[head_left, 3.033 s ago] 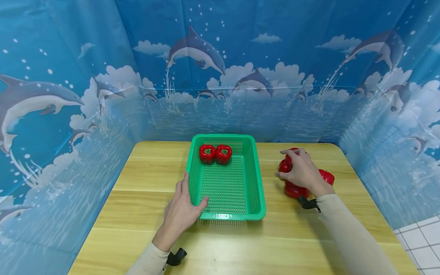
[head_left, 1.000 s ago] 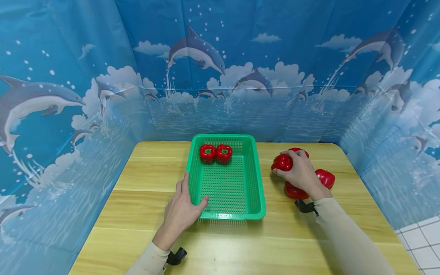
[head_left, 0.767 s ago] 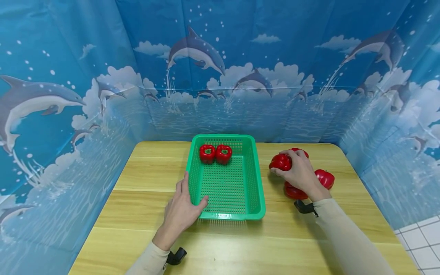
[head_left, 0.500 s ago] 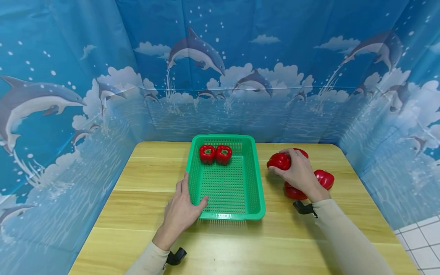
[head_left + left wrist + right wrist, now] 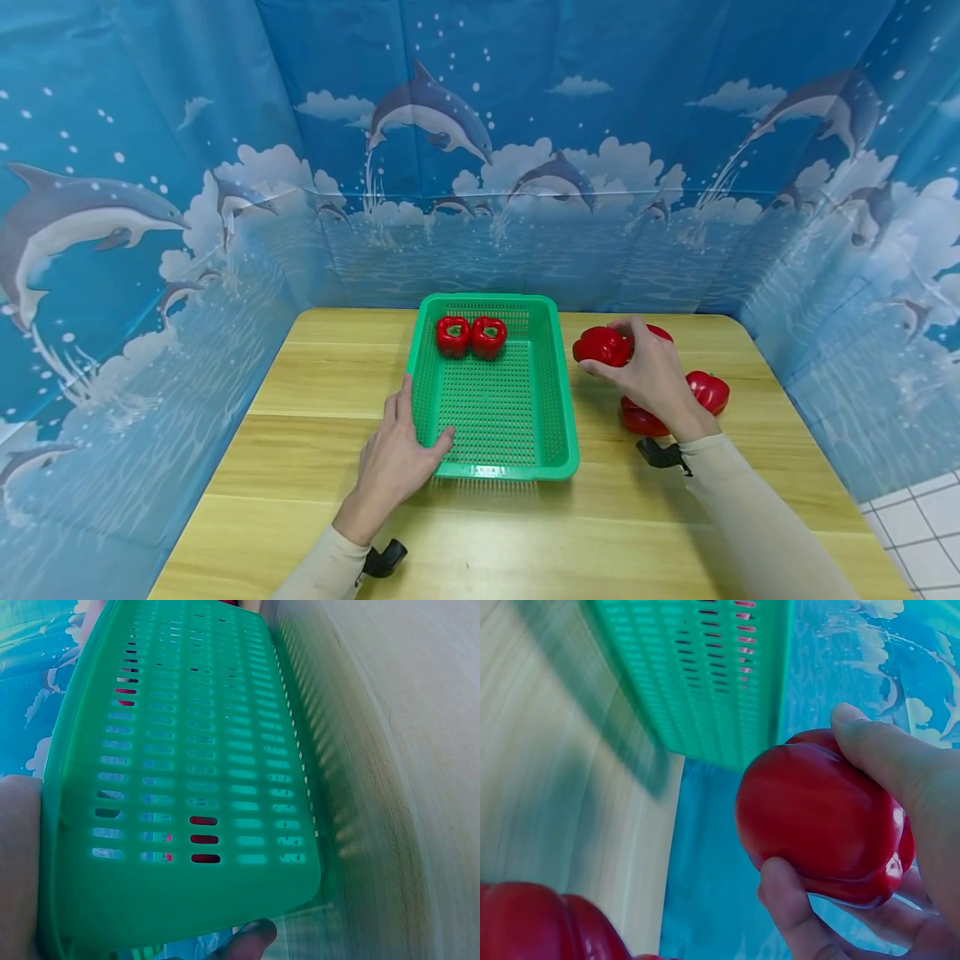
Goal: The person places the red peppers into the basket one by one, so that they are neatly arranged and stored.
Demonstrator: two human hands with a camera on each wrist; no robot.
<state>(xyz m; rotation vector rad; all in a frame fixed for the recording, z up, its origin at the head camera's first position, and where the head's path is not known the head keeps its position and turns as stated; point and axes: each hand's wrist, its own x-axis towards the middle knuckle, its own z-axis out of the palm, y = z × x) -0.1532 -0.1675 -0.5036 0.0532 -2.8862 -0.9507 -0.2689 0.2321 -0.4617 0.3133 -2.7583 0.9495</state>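
In the head view my right hand (image 5: 651, 375) holds a glossy red bell pepper (image 5: 597, 347) above the right side of the table, thumb and fingers on opposite sides of it. The right wrist view shows the same bell pepper (image 5: 817, 817) close up, with the green basket beyond. My left hand (image 5: 397, 458) rests at the near left corner of the green plastic basket (image 5: 567, 433), fingers stretched along its left rim and thumb over the near edge. Two red bell peppers (image 5: 489, 337) stand side by side at the basket's back left, stems up.
More red bell peppers lie on the right of the wooden table (image 5: 300, 467): one pepper (image 5: 708, 392) at the far right, another pepper (image 5: 643, 418) partly under my right wrist, and one pepper (image 5: 660, 332) behind the hand. A dolphin-print curtain (image 5: 480, 233) encloses the table's back and sides.
My right hand has taken a bell pepper out of the group, turning it and shifting it left toward the basket. The left hand and the basket stay put.
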